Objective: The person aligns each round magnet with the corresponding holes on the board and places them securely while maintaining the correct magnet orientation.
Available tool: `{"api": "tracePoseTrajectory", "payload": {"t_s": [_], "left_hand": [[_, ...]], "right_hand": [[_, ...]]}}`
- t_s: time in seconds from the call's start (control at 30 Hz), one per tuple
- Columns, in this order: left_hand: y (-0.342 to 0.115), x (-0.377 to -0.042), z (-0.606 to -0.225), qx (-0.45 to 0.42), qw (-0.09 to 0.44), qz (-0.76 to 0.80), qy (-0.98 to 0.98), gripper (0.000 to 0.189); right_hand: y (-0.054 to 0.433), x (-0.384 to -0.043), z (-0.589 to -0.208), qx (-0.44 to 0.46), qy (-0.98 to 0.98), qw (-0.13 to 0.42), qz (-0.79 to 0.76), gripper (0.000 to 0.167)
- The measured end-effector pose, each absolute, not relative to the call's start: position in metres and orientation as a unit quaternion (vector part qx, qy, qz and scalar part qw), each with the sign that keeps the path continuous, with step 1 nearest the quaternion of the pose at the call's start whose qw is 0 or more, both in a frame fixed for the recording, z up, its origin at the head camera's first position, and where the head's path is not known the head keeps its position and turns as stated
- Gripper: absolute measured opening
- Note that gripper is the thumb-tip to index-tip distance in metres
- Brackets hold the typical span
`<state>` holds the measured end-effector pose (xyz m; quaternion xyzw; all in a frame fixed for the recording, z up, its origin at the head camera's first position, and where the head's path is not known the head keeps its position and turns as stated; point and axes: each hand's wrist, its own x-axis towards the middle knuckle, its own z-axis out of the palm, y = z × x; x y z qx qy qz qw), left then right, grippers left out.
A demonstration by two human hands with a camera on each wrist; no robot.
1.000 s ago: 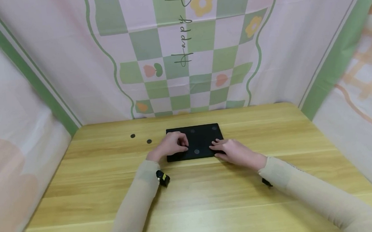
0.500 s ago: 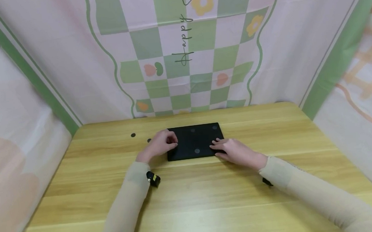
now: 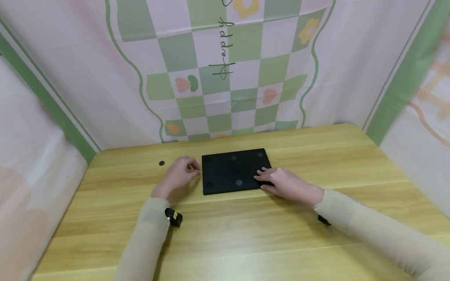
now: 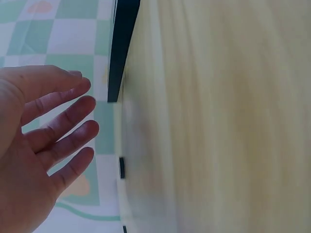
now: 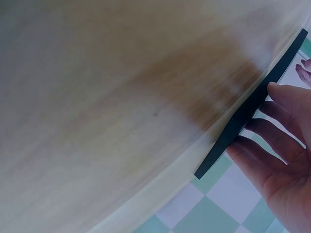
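We see the black board (image 3: pixel 227 171) lying flat on the table (image 3: pixel 233 245), at the middle of the head frame. Three greyish round spots (image 3: pixel 239 182) stand out on it, at its top middle, top right and bottom middle, with two darker ones at its left corners.

Our right hand (image 3: pixel 286 185) rests on the board's lower right corner, fingers spread over the top and thumb against the near edge, pressing rather than clutching.

Our left hand (image 3: pixel 178 176) is just beside the board's left edge, apart from it; the left wrist view shows its fingers loosely bent and released, with the thumb near the index finger.

A small dark disc (image 3: pixel 161 163) lies on the table, left of that hand. Low in the left wrist frame we see two dark pieces (image 4: pixel 122 167) edge-on. Behind everything hangs a checked curtain (image 3: pixel 214 82).
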<state>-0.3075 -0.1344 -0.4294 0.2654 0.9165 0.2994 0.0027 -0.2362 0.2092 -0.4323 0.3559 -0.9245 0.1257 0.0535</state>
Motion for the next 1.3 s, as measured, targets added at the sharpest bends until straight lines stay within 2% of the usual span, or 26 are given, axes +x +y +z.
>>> {"api": "tracePoseTrajectory", "payload": {"t_s": [0.33,0.9,1.3], "left_hand": [[-0.155,-0.308,-0.429,0.238,0.002,0.296,0.925,0.007],[-0.171,-0.319,-0.434,0.207,0.042,0.300,0.930,0.032],[-0.175,-0.323,-0.433,0.195,0.057,0.299,0.932,0.031]], "right_hand": [[0.209,-0.237,-0.433,0.361,-0.922,0.052,0.127,0.033],[0.210,-0.237,-0.434,0.356,-0.924,0.054,0.130,0.032],[0.209,-0.237,-0.432,0.359,-0.923,0.052,0.126,0.034]]}}
